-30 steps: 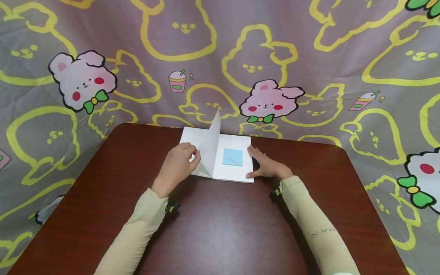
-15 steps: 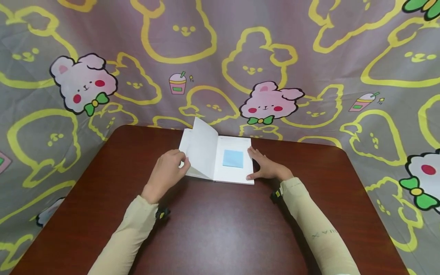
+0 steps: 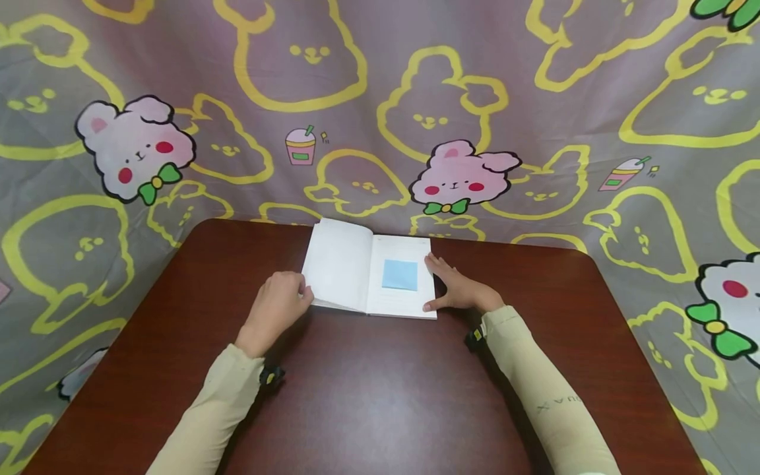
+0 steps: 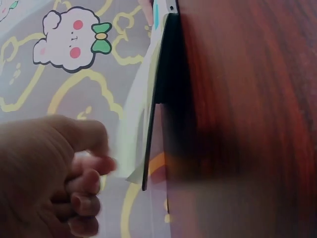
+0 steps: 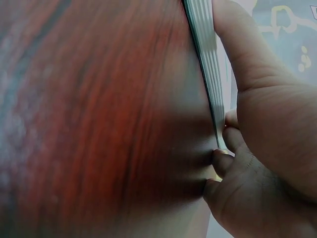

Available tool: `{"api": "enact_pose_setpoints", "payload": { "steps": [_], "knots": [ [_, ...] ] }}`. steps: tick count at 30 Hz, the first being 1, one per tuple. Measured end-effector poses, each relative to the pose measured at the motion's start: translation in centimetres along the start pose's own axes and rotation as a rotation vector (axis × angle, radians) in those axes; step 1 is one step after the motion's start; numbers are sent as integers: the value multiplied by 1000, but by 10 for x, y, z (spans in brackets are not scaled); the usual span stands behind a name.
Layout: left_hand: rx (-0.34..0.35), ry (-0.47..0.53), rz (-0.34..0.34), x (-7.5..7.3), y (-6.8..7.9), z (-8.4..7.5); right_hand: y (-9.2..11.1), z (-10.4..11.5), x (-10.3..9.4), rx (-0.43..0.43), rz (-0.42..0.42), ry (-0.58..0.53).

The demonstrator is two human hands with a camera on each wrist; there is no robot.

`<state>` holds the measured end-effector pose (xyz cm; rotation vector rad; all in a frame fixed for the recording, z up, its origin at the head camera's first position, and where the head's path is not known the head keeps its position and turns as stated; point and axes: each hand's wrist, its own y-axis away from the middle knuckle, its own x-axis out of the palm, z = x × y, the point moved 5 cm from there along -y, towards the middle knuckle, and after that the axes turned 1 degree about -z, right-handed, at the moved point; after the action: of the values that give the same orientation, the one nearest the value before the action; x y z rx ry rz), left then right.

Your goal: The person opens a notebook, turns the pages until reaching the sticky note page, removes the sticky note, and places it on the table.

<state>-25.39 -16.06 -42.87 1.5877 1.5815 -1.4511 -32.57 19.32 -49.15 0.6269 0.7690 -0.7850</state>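
Note:
An open book with white pages lies near the table's far side, a light blue square sticky note on its right page. At the book's lower left corner, my left hand pinches the edge of a page between thumb and curled index finger. That page lies over the left half, its lower edge slightly raised. My right hand rests at the book's right edge with spread fingers. Its thumb lies on the lower right corner; in the right wrist view the other fingertips touch the page-block edge.
The dark reddish-brown wooden table stretches out in front of the book. Behind and beside it hangs a grey curtain printed with yellow outlines and cartoon rabbits. A black strap camera sits at the left wrist.
The page that stood upright has swung over to the left and now lies almost flat. My left hand has moved left and toward me with it. The right hand has stayed in place.

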Motion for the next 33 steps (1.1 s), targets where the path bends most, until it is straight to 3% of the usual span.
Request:
{"api": "enact_pose_setpoints", "payload": {
  "steps": [6, 14, 26, 30, 33],
  "knots": [
    [-115, 34, 116, 15, 1, 15, -1, 4, -1, -11, -10, 6],
    [-157, 49, 190, 30, 0, 25, -1, 7, -1, -10, -8, 6],
    [-276, 125, 290, 34, 1, 32, 0, 5, 0, -21, -5, -4],
    [-274, 116, 285, 34, 2, 36, 1, 4, 0, -18, -10, -28],
    [-243, 49, 227, 30, -1, 34, 1, 3, -1, -21, -12, -18]
  ]
}}
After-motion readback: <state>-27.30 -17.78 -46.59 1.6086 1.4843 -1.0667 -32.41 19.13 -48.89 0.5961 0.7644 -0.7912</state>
